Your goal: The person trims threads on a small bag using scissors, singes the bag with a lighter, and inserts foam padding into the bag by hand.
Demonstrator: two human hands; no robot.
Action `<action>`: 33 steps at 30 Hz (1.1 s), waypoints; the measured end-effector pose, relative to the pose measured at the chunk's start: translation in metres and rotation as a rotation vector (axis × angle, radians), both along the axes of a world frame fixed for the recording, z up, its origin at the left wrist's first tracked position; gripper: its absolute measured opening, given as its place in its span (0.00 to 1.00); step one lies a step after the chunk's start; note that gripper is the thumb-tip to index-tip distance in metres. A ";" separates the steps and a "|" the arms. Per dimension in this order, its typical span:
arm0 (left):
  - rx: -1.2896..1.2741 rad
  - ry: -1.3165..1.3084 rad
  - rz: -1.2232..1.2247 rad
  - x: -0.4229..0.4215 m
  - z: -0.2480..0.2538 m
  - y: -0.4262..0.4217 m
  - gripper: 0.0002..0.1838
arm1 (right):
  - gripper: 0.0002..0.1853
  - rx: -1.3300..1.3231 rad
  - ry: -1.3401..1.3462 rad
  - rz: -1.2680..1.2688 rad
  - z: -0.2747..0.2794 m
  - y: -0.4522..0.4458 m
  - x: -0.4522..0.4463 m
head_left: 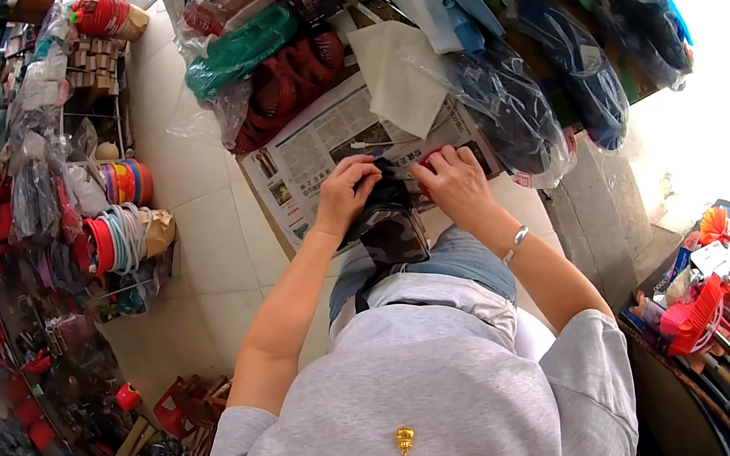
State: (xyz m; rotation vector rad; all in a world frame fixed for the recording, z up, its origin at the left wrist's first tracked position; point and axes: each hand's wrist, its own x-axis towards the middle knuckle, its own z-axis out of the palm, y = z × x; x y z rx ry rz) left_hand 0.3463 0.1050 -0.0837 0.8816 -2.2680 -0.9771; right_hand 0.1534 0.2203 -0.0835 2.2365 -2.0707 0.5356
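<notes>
Firstly, at far left, packed goods line the tiled floor [240, 232], among them a coil [129, 240] of pale loops beside red and yellow ones. Next along, at the top, a green bundle [242, 54] in clear wrap lies beside dark red shoes [298, 79]. Newspaper [309, 157] is spread below them.

Left hand [344, 194]: thumb and fingers brought together, pinching the dark upper edge of the bag [394, 235]. The bag sits between the two forearms, over the lap and close to the waist, its patterned front turned upward. In my judgement it is light and soft-sided, with slack black material at the mouth that will fold and sag unless kept taut. The outer face looks smooth and may slip a little. Nothing suggests fragility. Soundest hold: the rim, one side at a time, or the body from beneath.

Right hand [456, 183]: fingers curled inward, gripping a small red piece [434, 156] near the bag's mouth; most of the piece is hidden, so its kind cannot be told. A bracelet [519, 235] is on that wrist.

Beyond, wrapped shoes [517, 109] lie near the newspaper's right side. At far right, a red brush [692, 320] rests among long handles.
</notes>
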 end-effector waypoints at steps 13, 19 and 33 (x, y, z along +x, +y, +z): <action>0.004 0.009 0.001 -0.002 -0.001 -0.003 0.05 | 0.11 -0.013 -0.078 0.025 -0.006 0.000 -0.005; 0.021 -0.002 -0.006 -0.001 -0.004 -0.005 0.05 | 0.11 -0.020 -0.102 0.009 -0.008 0.001 -0.004; -0.002 0.000 -0.016 0.000 -0.002 -0.005 0.04 | 0.12 0.004 -0.119 0.004 -0.010 0.024 -0.014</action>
